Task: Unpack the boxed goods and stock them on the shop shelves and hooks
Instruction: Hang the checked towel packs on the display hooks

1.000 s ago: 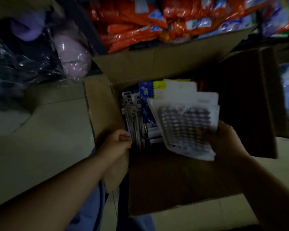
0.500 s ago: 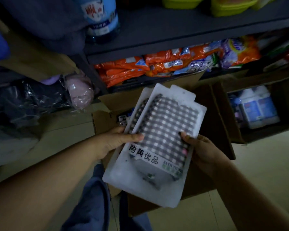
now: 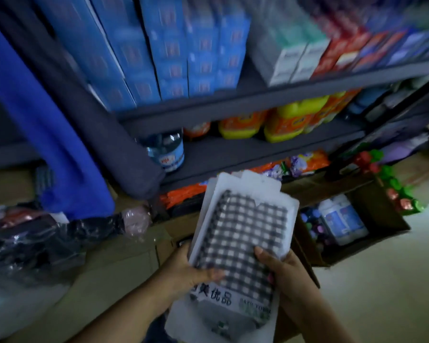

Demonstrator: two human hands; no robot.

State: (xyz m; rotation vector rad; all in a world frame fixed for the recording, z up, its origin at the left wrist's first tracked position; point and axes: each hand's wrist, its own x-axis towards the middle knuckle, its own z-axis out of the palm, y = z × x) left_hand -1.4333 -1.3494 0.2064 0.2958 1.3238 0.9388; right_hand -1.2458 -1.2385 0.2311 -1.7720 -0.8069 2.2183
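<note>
A person stands facing shop shelves, holding a stack of flat white packets of checked cloth (image 3: 243, 233) in front of the chest, above the floor. The left hand (image 3: 191, 271) grips the stack's left edge, thumb across the front; the right hand (image 3: 280, 271) grips the right edge, fingers curled around it. To stock these well, it seems wise to keep both hands on the slippery stack, pick a free hook or shelf gap first, then feed the packets on one at a time by their top tabs. To the right, an open cardboard box (image 3: 382, 219) on the floor holds white bottles with blue labels (image 3: 342, 219). Above, the grey shelves (image 3: 258, 100) carry blue cartons (image 3: 183, 53) and yellow jugs (image 3: 290, 122).
</note>
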